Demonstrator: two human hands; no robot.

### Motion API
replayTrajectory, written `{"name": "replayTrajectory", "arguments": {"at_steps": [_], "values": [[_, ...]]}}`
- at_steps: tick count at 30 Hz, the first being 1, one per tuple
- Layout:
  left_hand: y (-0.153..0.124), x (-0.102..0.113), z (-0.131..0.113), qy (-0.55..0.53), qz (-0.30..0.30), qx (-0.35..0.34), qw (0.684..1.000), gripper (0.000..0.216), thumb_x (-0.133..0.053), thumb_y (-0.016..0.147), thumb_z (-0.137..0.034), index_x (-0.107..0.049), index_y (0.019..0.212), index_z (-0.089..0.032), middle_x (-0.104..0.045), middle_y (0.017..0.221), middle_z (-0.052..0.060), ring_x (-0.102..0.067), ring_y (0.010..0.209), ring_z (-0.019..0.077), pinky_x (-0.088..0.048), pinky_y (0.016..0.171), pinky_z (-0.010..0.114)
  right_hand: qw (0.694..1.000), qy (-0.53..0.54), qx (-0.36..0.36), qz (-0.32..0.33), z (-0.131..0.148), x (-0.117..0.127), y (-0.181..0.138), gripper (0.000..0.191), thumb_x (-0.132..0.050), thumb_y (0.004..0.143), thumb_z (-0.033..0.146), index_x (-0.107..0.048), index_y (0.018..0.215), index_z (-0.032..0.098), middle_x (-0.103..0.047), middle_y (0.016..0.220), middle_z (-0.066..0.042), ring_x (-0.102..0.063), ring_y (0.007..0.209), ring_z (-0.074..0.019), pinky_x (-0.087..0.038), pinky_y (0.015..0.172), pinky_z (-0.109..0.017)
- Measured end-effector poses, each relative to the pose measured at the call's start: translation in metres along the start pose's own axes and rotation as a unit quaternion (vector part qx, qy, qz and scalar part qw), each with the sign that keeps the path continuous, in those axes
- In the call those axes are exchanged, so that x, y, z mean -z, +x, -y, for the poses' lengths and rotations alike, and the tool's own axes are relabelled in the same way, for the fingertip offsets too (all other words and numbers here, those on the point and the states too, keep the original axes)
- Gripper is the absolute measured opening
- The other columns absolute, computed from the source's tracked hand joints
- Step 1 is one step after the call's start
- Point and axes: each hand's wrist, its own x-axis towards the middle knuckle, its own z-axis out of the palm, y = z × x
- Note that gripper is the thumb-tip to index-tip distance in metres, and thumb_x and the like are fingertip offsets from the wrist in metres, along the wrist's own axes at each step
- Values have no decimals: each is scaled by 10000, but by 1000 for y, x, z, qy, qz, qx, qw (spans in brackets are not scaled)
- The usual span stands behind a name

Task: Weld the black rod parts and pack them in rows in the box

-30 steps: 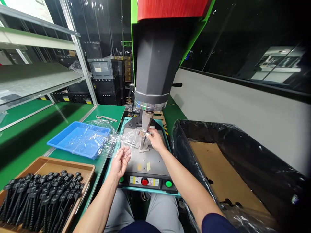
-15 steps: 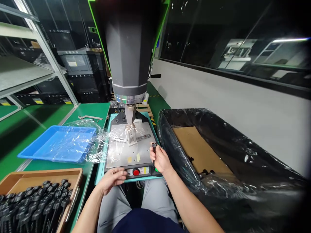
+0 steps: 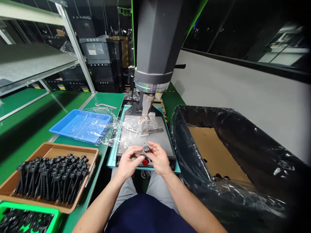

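Both hands meet just in front of a press machine (image 3: 157, 42) at a factory bench. The left hand (image 3: 128, 162) and the right hand (image 3: 159, 159) pinch a small black part (image 3: 146, 149) between their fingertips. The part is held just above the machine's red button (image 3: 145, 162), at the near edge of the metal base plate (image 3: 155, 139).

The only writing in sight is a pale label (image 3: 93, 51) on a grey crate far beyond the grip, and it is too small to read.

Straight beyond the grip, the machine's horn (image 3: 146, 104) hangs over a metal fixture (image 3: 144, 127), which is draped in clear plastic film (image 3: 110, 129). The film spills leftward to a blue tray (image 3: 73, 137). Left of the grip and nearer the person, a brown tray (image 3: 73, 149) holds a heap of black rods (image 3: 51, 174). The rim of a green bin (image 3: 29, 208) shows below that tray. To the right of the grip stands a cardboard box (image 3: 213, 152) lined with a black bag (image 3: 243, 136).

Half a second earlier the right hand alone held the part, off to the right of the panel, while the left hand rested at the panel's left corner. A second earlier the right hand was up at the fixture, under the horn. The striped sticker beside the red button showed in those frames and is now covered by the hands.
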Motion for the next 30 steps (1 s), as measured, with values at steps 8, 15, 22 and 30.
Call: {"name": "replayTrajectory", "arguments": {"at_steps": [8, 15, 22, 30], "values": [[-12, 8, -9, 50, -44, -52, 996, 243, -761, 681, -205, -742, 923, -191, -648, 1024, 97, -602, 920, 226, -489, 792, 307, 992, -104, 39, 54, -17, -31, -4, 432, -755, 694, 291, -592, 1090, 238, -664, 912, -45, -646, 845, -202, -538, 811, -356], [-60, 71, -39, 79, -204, -51, 974, 311, -736, 714, -279, -716, 1004, -167, -685, 906, 69, -622, 811, 192, -501, 773, 315, 970, -177, 4, 165, -41, -49, -15, 622, -729, 752, 324, -479, 1315, 243, -648, 1047, -85, -642, 920, -213, -530, 861, -398], [-132, 172, -94, 276, -416, -6, 866, 406, -716, 711, -380, -695, 1053, -163, -710, 972, 68, -639, 862, 205, -493, 825, 333, 971, -181, -64, 142, -44, -20, -12, 565, -717, 760, 406, -508, 1253, 227, -674, 890, -62, -658, 801, -200, -565, 764, -379], [-139, 254, -85, 451, -473, 117, 748, 431, -660, 713, -426, -698, 1040, -148, -717, 873, 70, -636, 770, 206, -483, 742, 318, 969, -181, -117, 118, -51, -2, -18, 616, -751, 711, 464, -527, 1221, 200, -677, 866, -67, -665, 741, -203, -577, 713, -355]]}}
